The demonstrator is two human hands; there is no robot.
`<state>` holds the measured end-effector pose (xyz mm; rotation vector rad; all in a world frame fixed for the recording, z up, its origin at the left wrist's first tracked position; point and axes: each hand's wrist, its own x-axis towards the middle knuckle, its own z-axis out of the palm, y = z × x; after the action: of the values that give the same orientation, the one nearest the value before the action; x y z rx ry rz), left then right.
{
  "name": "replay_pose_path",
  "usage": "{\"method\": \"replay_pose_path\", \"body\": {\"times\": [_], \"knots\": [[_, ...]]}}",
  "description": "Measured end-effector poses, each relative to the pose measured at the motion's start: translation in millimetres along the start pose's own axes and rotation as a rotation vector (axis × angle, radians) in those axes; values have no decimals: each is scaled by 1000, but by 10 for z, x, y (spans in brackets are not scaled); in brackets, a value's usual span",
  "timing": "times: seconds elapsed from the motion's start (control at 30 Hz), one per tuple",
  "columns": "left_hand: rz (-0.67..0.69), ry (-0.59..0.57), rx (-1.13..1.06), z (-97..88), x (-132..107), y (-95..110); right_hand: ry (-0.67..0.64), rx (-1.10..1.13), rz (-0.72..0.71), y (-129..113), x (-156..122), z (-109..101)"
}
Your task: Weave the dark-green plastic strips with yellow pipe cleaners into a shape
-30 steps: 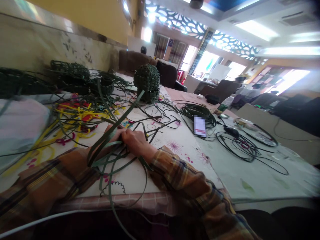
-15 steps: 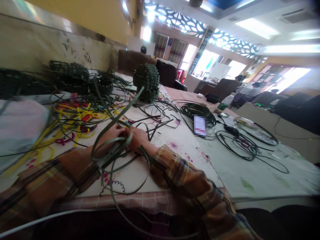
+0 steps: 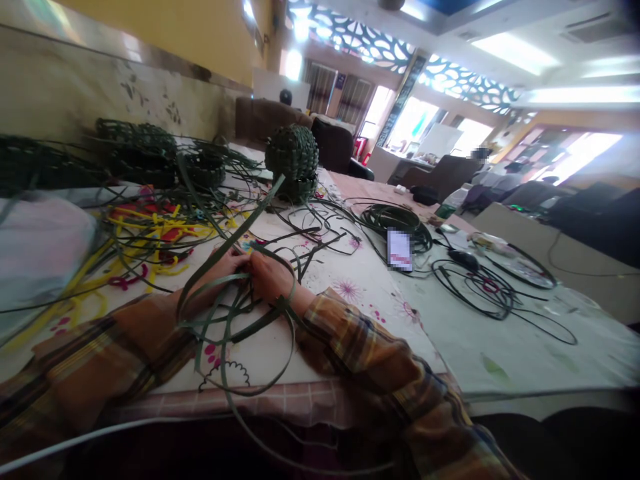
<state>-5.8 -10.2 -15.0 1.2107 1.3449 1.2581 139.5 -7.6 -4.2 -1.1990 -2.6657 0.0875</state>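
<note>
Both hands meet above the flowered tablecloth (image 3: 350,327), closed on dark green flat weaving strips (image 3: 230,230). My left hand (image 3: 223,270) pinches the strips, its fingertips against those of the other hand. My right hand (image 3: 273,277) is curled round them from the other side, with a strip looping over its back. Long ends of the strips curl up to the left, round beneath the wrists and down over the table edge. Exactly where the strips cross between the fingers is hidden. Beyond the hands stands a round woven green basket (image 3: 293,157).
More woven green pieces (image 3: 145,150) lie at the back left, near yellow and red fuzzy stems (image 3: 165,227) and a clear plastic bag (image 3: 45,247). To the right are a coil of strip (image 3: 395,220), a phone (image 3: 400,249), a looser coil (image 3: 480,287) and a bottle (image 3: 453,203).
The strip loops below and around the hands have shifted and spread a little, and the loop over my right hand is wider. Both hands stay together in nearly the same place.
</note>
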Motion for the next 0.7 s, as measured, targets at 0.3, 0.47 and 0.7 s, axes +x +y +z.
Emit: {"method": "replay_pose_path", "body": {"times": [0.3,0.47,0.7], "knots": [[-47,-17,22,-22,-18,20,27,14,117,-51,-6,-13],[-60,-17,-35,8,-17,4,10,208,209,21,51,-39],[-55,-38,-38,-15,-40,-60,75,385,201,143,95,-159]]}}
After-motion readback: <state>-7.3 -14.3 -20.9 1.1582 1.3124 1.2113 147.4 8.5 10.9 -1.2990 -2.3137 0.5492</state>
